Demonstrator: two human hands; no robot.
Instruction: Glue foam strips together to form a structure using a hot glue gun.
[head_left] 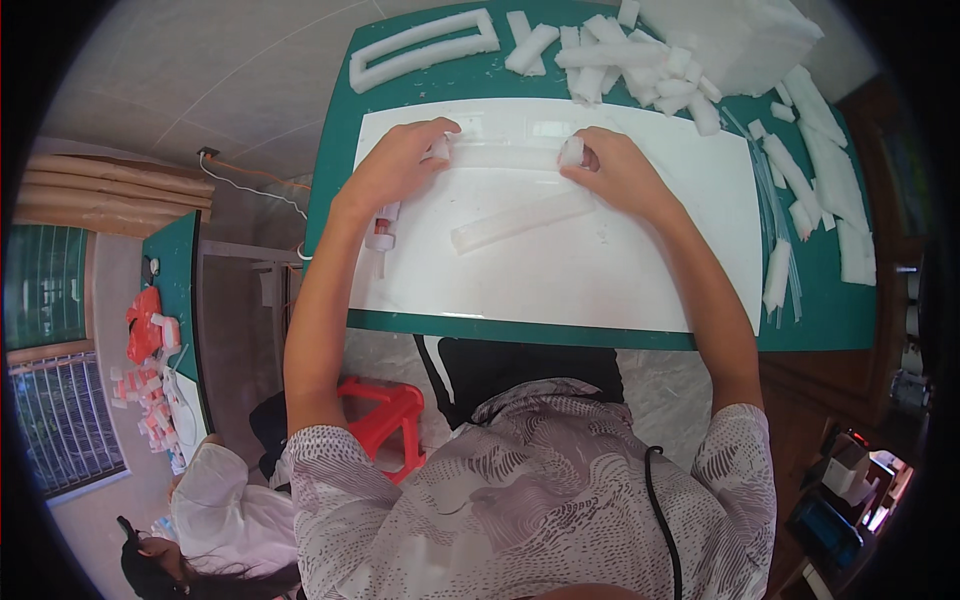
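A long white foam strip [505, 157] lies across the white board [660, 260] in front of me, with a short foam block at each end. My left hand [408, 160] pinches the block at its left end between thumb and fingers. At the other end, my right hand [622, 172] is closed around the small foam block [572, 152]. Nearer to me, a second foam strip [522, 220] rests slantwise on the board. Beside my left wrist lies a small white and reddish tool [381, 232] with a narrow tip, partly hidden by my forearm.
A rectangular foam frame [425, 48] and a heap of foam pieces [640, 65] cover the green table's [500, 328] far side. Thin clear rods [785, 240] and foam strips lie at the right. A red stool [385, 425] stands below; a person [235, 510] sits at another table, left.
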